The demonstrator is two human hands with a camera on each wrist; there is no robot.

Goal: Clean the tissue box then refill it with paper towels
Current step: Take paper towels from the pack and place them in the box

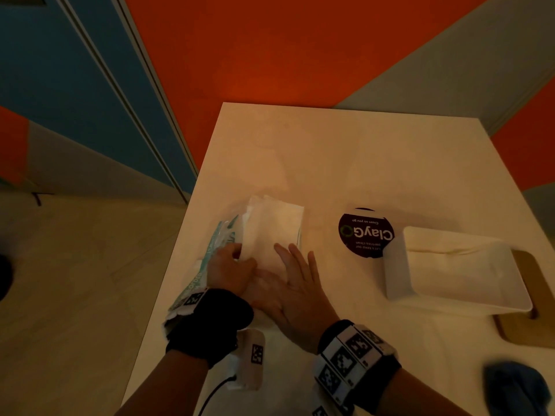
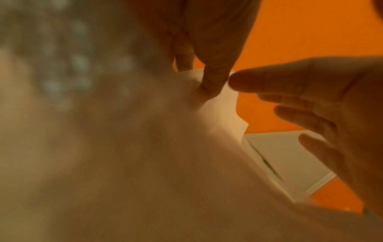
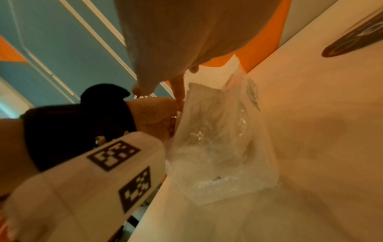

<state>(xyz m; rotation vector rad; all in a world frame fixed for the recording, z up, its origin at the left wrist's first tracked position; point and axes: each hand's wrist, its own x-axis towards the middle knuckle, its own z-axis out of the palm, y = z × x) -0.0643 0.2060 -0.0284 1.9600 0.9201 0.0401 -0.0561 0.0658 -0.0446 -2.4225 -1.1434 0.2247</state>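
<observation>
A stack of white paper towels (image 1: 271, 226) lies on the table, half out of a clear plastic wrapper with teal print (image 1: 211, 256). My left hand (image 1: 237, 253) pinches the stack's near left edge, thumb on top; the left wrist view shows its fingers (image 2: 213, 78) curled on the paper towels (image 2: 219, 111). Flat on the near part of the stack rests my right hand (image 1: 295, 256), fingers straight. The open white tissue box (image 1: 393, 265) stands to the right, apart from both hands. In the right wrist view the crinkled wrapper (image 3: 223, 144) hangs below my palm.
A round dark ClayGo sticker (image 1: 365, 232) lies between the towels and the box. A wooden lid (image 1: 525, 310) sits under the box's right side. A blue cloth (image 1: 516, 388) is at the near right corner. The table's left edge (image 1: 180, 235) runs close beside the wrapper.
</observation>
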